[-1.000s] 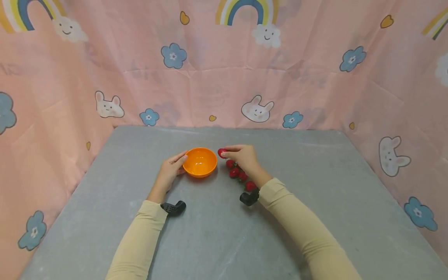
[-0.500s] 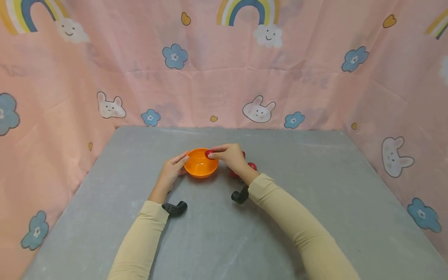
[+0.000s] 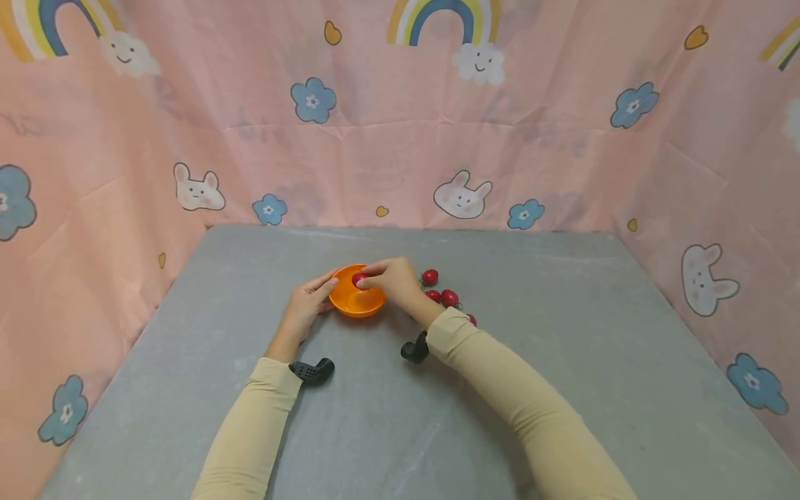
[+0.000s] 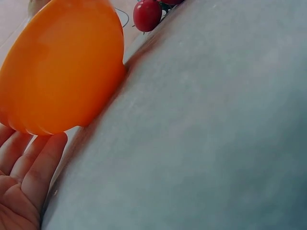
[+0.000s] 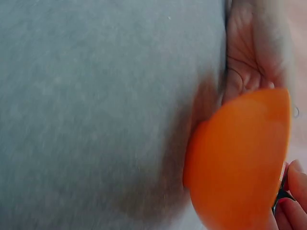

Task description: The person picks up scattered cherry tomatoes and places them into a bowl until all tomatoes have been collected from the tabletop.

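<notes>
An orange bowl (image 3: 357, 304) stands on the grey table. My left hand (image 3: 304, 305) holds its left side, thumb on the rim and fingers against the outer wall, as the left wrist view shows with the fingers (image 4: 36, 165). Over the inside of the bowl, my right hand (image 3: 395, 281) pinches a red cherry tomato (image 3: 358, 278) between thumb and fingers. The right wrist view catches those fingertips (image 5: 298, 189) at the bowl's rim, beside a dark green stem (image 5: 283, 195). Just right of the bowl lie several more cherry tomatoes (image 3: 449, 298), partly hidden behind the right wrist.
The grey table (image 3: 350, 430) spreads out on all sides of the bowl. A pink curtain (image 3: 387, 153) with printed rabbits, flowers and rainbows hangs behind it and at both sides. A black camera mount (image 3: 415, 348) sits on the right wrist, and another camera mount (image 3: 314, 373) on the left.
My right hand has moved left with the pinched tomato, from beside the bowl to over its inside. More of the loose tomatoes now show. My left hand stays at the bowl.
</notes>
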`<state>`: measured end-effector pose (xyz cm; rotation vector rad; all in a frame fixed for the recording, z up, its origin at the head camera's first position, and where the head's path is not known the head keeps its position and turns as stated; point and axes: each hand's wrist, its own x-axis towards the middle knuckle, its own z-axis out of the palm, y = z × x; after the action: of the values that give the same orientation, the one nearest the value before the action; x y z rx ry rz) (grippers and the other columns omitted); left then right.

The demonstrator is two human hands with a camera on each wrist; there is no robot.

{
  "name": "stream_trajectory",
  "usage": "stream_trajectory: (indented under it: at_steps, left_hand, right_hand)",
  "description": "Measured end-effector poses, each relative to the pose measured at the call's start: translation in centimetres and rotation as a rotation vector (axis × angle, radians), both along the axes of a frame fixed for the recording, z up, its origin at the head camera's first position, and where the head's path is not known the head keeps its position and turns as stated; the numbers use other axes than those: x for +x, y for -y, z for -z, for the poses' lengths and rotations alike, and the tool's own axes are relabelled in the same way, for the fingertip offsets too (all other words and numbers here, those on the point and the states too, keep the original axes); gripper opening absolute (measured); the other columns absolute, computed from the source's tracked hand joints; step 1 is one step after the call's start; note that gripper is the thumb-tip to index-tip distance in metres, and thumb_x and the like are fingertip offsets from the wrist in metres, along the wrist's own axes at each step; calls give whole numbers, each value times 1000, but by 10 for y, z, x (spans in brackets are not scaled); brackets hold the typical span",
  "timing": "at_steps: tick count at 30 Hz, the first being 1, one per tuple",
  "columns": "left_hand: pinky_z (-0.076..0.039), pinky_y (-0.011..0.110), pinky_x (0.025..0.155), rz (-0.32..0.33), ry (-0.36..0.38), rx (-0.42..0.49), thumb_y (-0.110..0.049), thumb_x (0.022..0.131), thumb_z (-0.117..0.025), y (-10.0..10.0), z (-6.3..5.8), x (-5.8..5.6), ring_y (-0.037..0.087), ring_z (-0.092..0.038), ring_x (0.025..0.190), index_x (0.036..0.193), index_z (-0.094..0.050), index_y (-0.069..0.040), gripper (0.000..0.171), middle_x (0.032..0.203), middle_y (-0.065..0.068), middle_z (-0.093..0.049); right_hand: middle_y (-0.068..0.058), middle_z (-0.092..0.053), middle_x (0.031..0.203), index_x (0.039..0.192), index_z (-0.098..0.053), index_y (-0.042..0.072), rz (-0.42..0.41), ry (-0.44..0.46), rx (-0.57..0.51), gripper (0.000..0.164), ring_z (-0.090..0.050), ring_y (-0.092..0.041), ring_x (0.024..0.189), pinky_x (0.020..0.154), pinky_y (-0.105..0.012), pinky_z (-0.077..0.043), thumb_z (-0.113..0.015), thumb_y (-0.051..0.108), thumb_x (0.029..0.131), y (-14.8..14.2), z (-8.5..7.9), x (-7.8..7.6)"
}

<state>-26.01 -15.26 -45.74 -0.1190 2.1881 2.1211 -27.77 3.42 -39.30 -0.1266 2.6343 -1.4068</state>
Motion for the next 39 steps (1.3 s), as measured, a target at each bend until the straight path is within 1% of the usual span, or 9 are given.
stream_trajectory:
  at_steps: [4, 9, 16, 20, 23, 28, 33, 36, 39]
  left_hand:
    - [-53, 26, 83, 10, -14, 24, -41, 85, -63, 0, 1, 0, 20, -53, 118, 131, -55, -17, 52, 136, 4, -52]
    - [-53, 25, 82, 20, -22, 31, -41, 86, -63, 1, 3, -1, 20, -54, 117, 131, -55, -16, 52, 135, 4, -52]
    - [-53, 25, 82, 23, -19, 7, -41, 87, -61, 1, 3, 0, 22, -53, 118, 131, -55, -17, 50, 136, 4, -52]
    - [-53, 24, 82, 26, -22, 14, -39, 88, -60, 1, 2, 0, 21, -52, 118, 131, -55, -16, 49, 136, 4, -51]
    - [-54, 22, 80, 21, -24, 17, -39, 88, -61, 1, 2, 1, 20, -52, 118, 131, -55, -16, 49, 136, 3, -51]
    - [-54, 22, 79, 10, -23, 14, -39, 88, -61, 0, 0, 2, 19, -53, 117, 130, -56, -17, 48, 136, 2, -52]
    - [-53, 23, 81, 3, -28, 9, -38, 88, -61, 0, 1, 3, 19, -53, 118, 130, -56, -18, 46, 135, 2, -52]
    - [-54, 23, 81, -1, -32, 7, -38, 88, -61, 0, 1, 3, 19, -53, 117, 130, -56, -18, 47, 135, 2, -53]
    - [-54, 23, 80, 5, -35, -6, -40, 87, -61, 0, 1, 3, 19, -53, 116, 131, -55, -18, 49, 135, 3, -52]
  right_hand:
    - [-6, -71, 100, 96, -75, 12, -34, -17, 24, 27, -62, -18, 91, 80, -23, -54, -78, 26, 73, 9, 2, 1]
    - [-5, -72, 98, 96, -75, 10, -58, -45, 87, 27, -61, -18, 93, 81, -24, -54, -78, 25, 73, 13, 3, 3]
    - [-5, -72, 97, 96, -75, 9, -96, -92, 148, 27, -60, -21, 96, 89, -29, -51, -77, 24, 74, 17, 8, 2]
    - [-4, -72, 95, 95, -76, 10, -125, -115, 229, 25, -59, -21, 98, 92, -31, -49, -77, 25, 74, 21, 9, 3]
    - [-2, -73, 94, 94, -76, 11, -163, -138, 305, 24, -59, -20, 99, 94, -31, -47, -77, 25, 75, 24, 10, 5]
    - [-1, -73, 93, 95, -75, 9, -211, -176, 374, 23, -59, -21, 100, 98, -33, -44, -77, 22, 76, 27, 11, 7]
    - [-2, -72, 96, 98, -75, 9, -245, -179, 416, 24, -58, -20, 97, 96, -31, -46, -75, 22, 78, 29, 14, 7]
    - [-2, -72, 97, 99, -74, 9, -241, -164, 422, 24, -58, -19, 97, 95, -30, -47, -75, 21, 78, 30, 15, 7]
    - [-2, -72, 99, 101, -74, 10, -236, -163, 430, 26, -57, -19, 98, 98, -31, -45, -75, 21, 78, 30, 15, 7]
